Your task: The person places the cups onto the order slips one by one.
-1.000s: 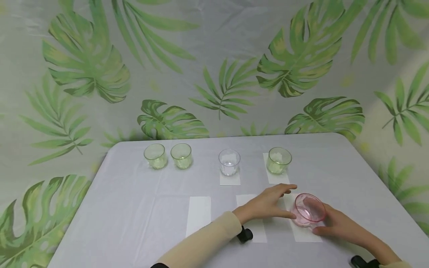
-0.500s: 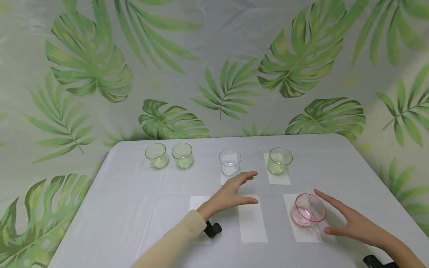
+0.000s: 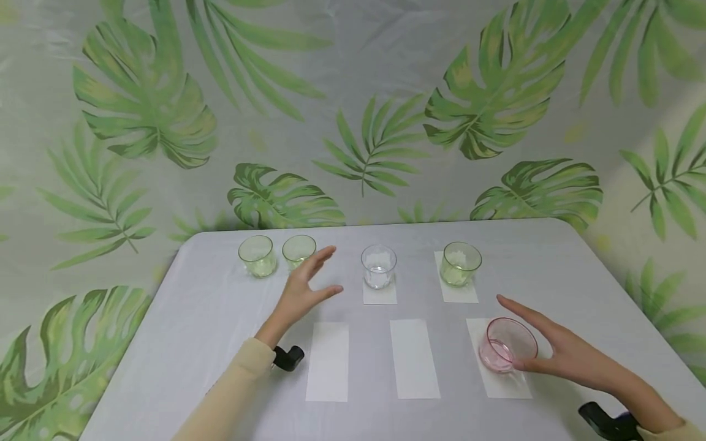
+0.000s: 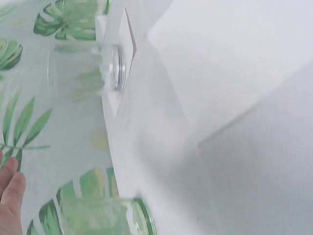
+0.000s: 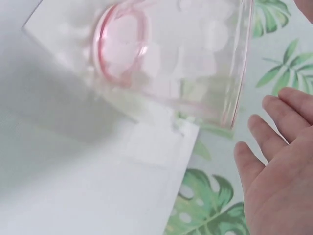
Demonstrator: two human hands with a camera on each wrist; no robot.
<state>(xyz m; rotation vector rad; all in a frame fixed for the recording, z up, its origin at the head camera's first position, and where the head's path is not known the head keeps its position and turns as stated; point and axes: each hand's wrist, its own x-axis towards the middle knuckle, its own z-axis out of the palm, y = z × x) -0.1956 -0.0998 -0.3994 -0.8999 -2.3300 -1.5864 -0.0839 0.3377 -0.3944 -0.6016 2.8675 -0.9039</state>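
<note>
My left hand [image 3: 300, 297] reaches over the table's left half, fingers spread from the thumb and nothing between them. Its fingers overlap the second green glass [image 3: 298, 247] in the head view; that green glass [image 4: 105, 215] also shows low in the left wrist view. Another green glass [image 3: 257, 257] stands just left of it. My right hand [image 3: 579, 355] is beside the pink glass [image 3: 504, 346], fingers extended and thumb overlapping its near side. Upright on a white paper strip, the pink glass [image 5: 171, 54] shows large in the right wrist view, apart from the fingers there.
A clear glass [image 3: 378, 267] and a third green glass [image 3: 460, 264] each stand on a paper strip in the back row. Two bare paper strips, a left one [image 3: 328, 361] and a middle one [image 3: 415, 358], lie in front. Leaf-patterned cloth [image 3: 364, 141] hangs behind the white table.
My left hand has moved away from the pink glass, left and back toward the green glasses. My right hand has let go of the pink glass, which stays in place.
</note>
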